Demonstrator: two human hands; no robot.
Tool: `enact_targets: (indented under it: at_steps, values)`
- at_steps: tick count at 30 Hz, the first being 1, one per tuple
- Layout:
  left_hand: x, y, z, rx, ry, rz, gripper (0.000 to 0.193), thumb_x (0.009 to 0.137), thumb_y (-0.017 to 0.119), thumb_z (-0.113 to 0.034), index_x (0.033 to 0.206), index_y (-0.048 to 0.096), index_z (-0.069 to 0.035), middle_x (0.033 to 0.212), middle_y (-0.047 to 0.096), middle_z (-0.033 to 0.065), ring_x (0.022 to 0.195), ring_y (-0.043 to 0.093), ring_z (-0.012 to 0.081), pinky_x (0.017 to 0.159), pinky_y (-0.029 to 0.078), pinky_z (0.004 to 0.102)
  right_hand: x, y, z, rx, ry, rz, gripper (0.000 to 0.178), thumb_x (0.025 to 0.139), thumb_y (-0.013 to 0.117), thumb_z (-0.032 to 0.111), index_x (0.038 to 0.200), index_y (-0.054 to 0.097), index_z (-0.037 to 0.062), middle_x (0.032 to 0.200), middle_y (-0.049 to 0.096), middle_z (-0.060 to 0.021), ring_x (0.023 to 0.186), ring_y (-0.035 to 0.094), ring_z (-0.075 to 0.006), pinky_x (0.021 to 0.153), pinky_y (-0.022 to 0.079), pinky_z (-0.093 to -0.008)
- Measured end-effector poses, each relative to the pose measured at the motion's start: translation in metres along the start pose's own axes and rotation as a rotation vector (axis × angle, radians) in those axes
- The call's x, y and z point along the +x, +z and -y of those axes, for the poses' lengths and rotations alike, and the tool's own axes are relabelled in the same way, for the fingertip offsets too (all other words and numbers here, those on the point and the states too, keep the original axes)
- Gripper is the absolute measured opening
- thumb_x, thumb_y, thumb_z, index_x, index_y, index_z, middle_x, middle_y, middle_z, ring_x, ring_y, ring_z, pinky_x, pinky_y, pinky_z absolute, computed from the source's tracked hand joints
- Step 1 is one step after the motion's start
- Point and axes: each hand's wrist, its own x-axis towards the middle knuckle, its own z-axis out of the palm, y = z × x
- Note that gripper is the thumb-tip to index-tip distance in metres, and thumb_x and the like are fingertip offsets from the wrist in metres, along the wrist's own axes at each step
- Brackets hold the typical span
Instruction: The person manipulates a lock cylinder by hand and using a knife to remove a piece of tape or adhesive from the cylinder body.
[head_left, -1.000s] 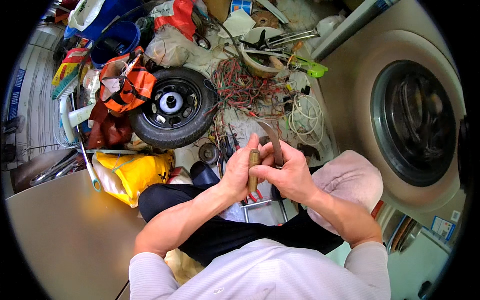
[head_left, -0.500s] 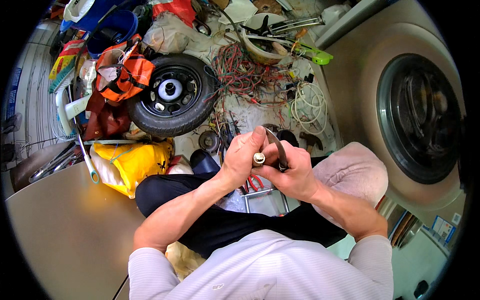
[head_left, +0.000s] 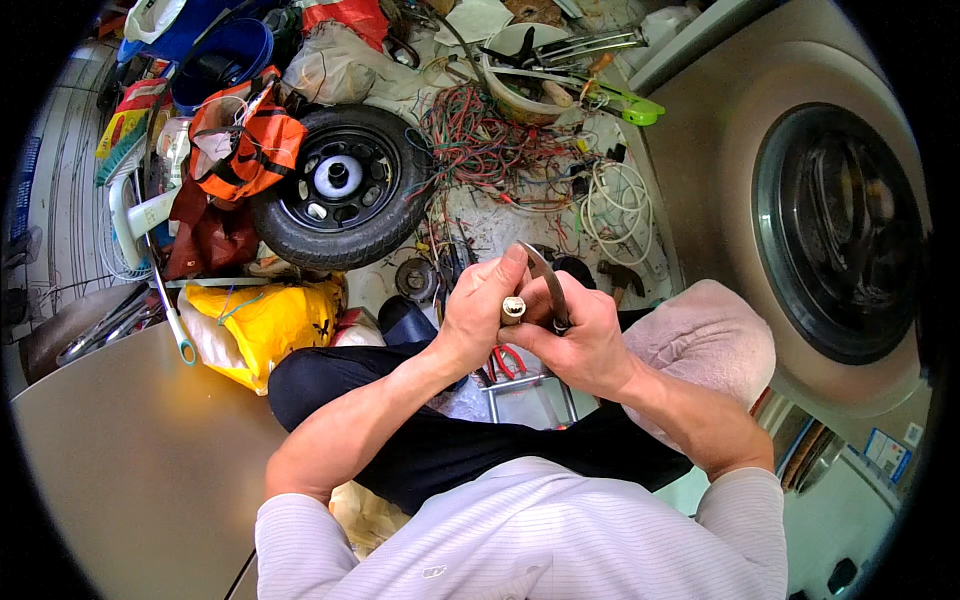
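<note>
My left hand (head_left: pixel 478 315) is closed around a short, thick, pale piece of cable (head_left: pixel 512 308), whose cut end points up at me and shows lighter cores. My right hand (head_left: pixel 590 335) grips a knife with a dark curved blade (head_left: pixel 546 282). Its handle is mostly hidden in the fist. The blade rises between the two hands, its tip close to my left thumb. Both hands meet above my lap, and the right thumb lies beside the cable. Below them, red-handled pliers (head_left: pixel 510 362) rest near a small metal frame (head_left: pixel 530 395).
A tangle of red and green wires (head_left: pixel 480 135) lies ahead on the floor, with a coil of white cable (head_left: pixel 618 205) and a hammer (head_left: pixel 622 280). To the left are a wheel (head_left: pixel 345 185) and a yellow bag (head_left: pixel 270 325). A front-loading washing machine (head_left: pixel 745 150) stands at the right.
The blade has tilted slightly, and the cable end has shifted a little up and left. Both hands keep their hold.
</note>
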Motion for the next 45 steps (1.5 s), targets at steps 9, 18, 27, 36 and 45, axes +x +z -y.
enact_targets:
  at_steps: [9,18,27,36,45]
  values:
    - [0.002,-0.003,0.007,-0.017,-0.016,-0.034,0.052,0.105,0.048,-0.048,0.073,0.057,-0.008,0.067,0.052,-0.0037,0.062,0.044,0.0058,0.055,0.036,0.0242,0.001,0.004,-0.001,0.039,0.024,-0.032,0.028,0.080,0.081,0.009,0.094,0.059,-0.0012,0.071,0.066,-0.0101,0.060,0.065,-0.0141,0.058,0.052,-0.0294]
    - [-0.001,-0.003,-0.005,0.554,0.250,-0.170,0.053,0.106,0.045,-0.046,0.072,0.053,-0.006,0.069,0.052,-0.0020,0.061,0.047,0.0066,0.055,0.038,0.0268,0.002,-0.003,0.009,0.055,0.094,-0.007,0.028,0.083,0.077,0.005,0.103,0.059,-0.0020,0.071,0.066,-0.0061,0.062,0.062,-0.0087,0.057,0.050,-0.0263]
    - [0.006,-0.003,-0.009,0.953,0.780,-0.241,0.044,0.102,0.056,-0.030,0.070,0.045,-0.002,0.066,0.040,0.0144,0.061,0.042,0.0354,0.055,0.034,0.0428,0.002,-0.010,0.013,0.094,0.150,0.044,0.028,0.084,0.076,0.005,0.106,0.061,-0.0031,0.082,0.070,-0.0081,0.068,0.066,-0.0089,0.062,0.053,-0.0257]
    - [-0.001,-0.002,-0.020,0.599,0.468,-0.277,0.051,0.106,0.046,-0.041,0.072,0.050,-0.003,0.064,0.045,0.0041,0.058,0.044,0.0160,0.054,0.036,0.0338,0.003,-0.007,0.012,0.053,0.080,-0.023,0.024,0.087,0.073,0.004,0.107,0.062,-0.0034,0.082,0.070,-0.0083,0.072,0.066,-0.0081,0.064,0.054,-0.0257]
    - [0.009,-0.012,-0.020,0.143,0.087,-0.233,0.057,0.105,0.041,-0.052,0.077,0.059,-0.006,0.065,0.056,0.0021,0.055,0.047,0.0101,0.052,0.035,0.0253,0.004,-0.010,-0.005,0.200,0.187,-0.078,0.025,0.088,0.071,0.005,0.111,0.061,-0.0007,0.081,0.067,-0.0021,0.069,0.056,-0.0041,0.062,0.047,-0.0224]
